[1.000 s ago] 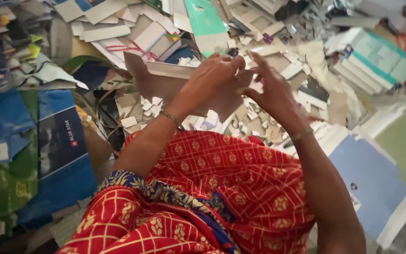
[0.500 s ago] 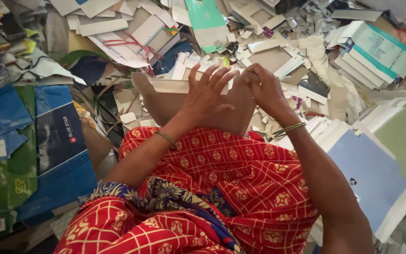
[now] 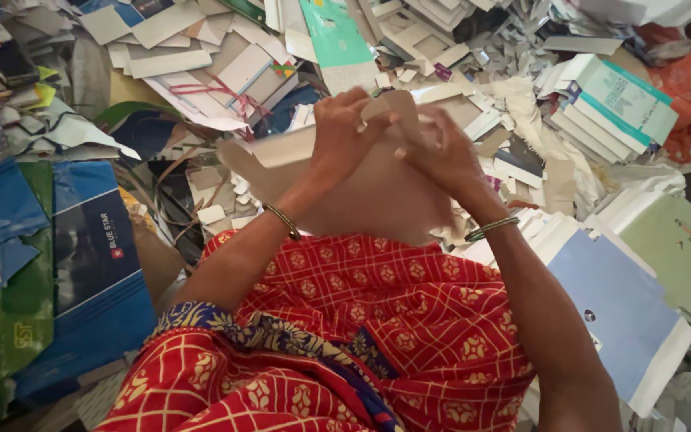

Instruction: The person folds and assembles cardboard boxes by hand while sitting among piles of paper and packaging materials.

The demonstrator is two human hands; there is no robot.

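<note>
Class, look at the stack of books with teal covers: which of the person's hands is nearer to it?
Right. The right hand grips the brown cardboard piece on the side toward the teal-covered book stack; the left hand holds it farther away.

both hands point(image 3: 393, 144) lifted brown cardboard sheet point(image 3: 361, 200) up off lap, tilted.

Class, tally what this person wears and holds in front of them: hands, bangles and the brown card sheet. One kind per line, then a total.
Hands: 2, the left hand and right hand, both gripping the sheet
Bangles: 2, a left bangle and a right bangle
Brown card sheet: 1
Total: 5
</note>
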